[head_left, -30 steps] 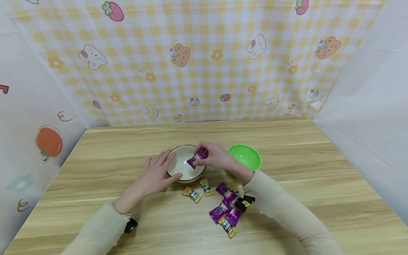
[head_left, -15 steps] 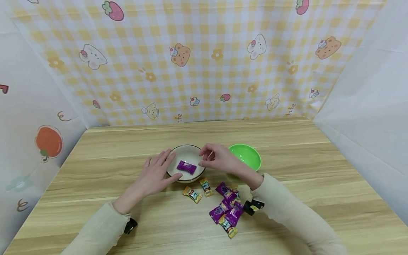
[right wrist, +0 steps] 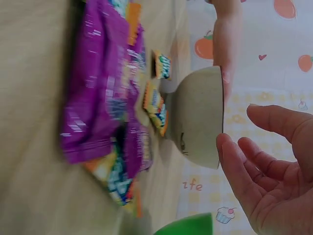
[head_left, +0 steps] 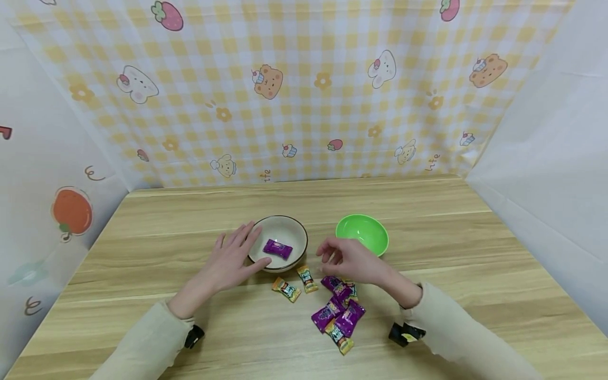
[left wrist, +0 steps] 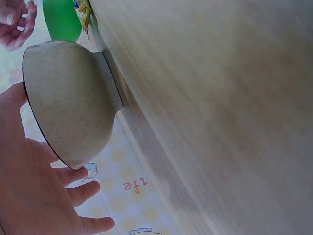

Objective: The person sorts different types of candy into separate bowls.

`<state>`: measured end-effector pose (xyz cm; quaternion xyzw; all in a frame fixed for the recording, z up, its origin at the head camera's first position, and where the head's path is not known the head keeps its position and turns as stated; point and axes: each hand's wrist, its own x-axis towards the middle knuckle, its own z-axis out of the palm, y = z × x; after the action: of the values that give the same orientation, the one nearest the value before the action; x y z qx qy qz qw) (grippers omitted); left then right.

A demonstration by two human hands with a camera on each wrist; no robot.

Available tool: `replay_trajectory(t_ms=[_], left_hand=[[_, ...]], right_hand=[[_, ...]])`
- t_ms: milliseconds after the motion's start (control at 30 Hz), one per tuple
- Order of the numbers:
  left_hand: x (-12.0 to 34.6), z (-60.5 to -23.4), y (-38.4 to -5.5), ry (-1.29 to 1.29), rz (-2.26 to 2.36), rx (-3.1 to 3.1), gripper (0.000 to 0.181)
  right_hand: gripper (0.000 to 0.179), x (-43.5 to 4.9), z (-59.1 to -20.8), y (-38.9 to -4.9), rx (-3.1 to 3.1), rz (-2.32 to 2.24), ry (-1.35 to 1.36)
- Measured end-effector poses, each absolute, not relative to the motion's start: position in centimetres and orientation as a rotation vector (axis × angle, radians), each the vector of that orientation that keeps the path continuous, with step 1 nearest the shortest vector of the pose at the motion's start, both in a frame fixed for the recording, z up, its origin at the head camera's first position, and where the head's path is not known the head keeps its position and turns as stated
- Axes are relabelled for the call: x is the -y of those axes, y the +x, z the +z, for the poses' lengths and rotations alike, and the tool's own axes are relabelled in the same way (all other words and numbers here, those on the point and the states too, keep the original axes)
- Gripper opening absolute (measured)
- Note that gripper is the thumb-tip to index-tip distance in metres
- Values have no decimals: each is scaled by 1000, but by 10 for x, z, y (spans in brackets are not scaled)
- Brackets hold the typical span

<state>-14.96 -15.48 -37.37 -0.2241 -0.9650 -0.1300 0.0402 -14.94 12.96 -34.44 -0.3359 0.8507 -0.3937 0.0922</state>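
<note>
My left hand (head_left: 233, 259) rests with spread, straight fingers at the left rim of a cream bowl (head_left: 291, 232) with a dark rim. Inside that bowl lies one purple-wrapped candy (head_left: 277, 249). My right hand (head_left: 352, 259), its fingers loosely bent and holding nothing, hovers between the bowl and a heap of candies, partly in front of a green bowl (head_left: 363, 228). The heap mixes several purple-wrapped candies (head_left: 328, 312) with yellow-wrapped ones (head_left: 339, 338). In the left wrist view, the thumb and some fingers touch the bowl's rim (left wrist: 41, 129).
Two yellow-wrapped candies, one upright (head_left: 307, 278) and one slanted (head_left: 286, 289), lie just in front of the cream bowl. A checkered cloth (head_left: 304, 105) hangs behind the wooden table (head_left: 190, 211). White sheets flank both sides.
The purple candy has been let go and now lies in the cream bowl. My right hand has drawn back right and toward me, above the heap's far end. The left hand stays put.
</note>
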Motion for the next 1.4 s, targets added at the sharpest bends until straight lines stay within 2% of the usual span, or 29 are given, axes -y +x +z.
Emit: replay_trajectory(t_ms=[333, 767, 1000, 1400], left_hand=[[155, -373, -149, -693, -438, 2947, 78], [155, -372, -149, -699, -423, 2959, 78], [154, -372, -149, -693, -432, 2950, 78], [155, -373, -148, -695, -442, 2943, 77]], right_hand=[[27, -146, -360, -135, -2545, -1102, -982], [23, -145, -375, -127, -2659, -930, -962], [22, -136, -381, -128, -2647, -900, -1049], [39, -130, -384, -130, -2641, -894, -1107]])
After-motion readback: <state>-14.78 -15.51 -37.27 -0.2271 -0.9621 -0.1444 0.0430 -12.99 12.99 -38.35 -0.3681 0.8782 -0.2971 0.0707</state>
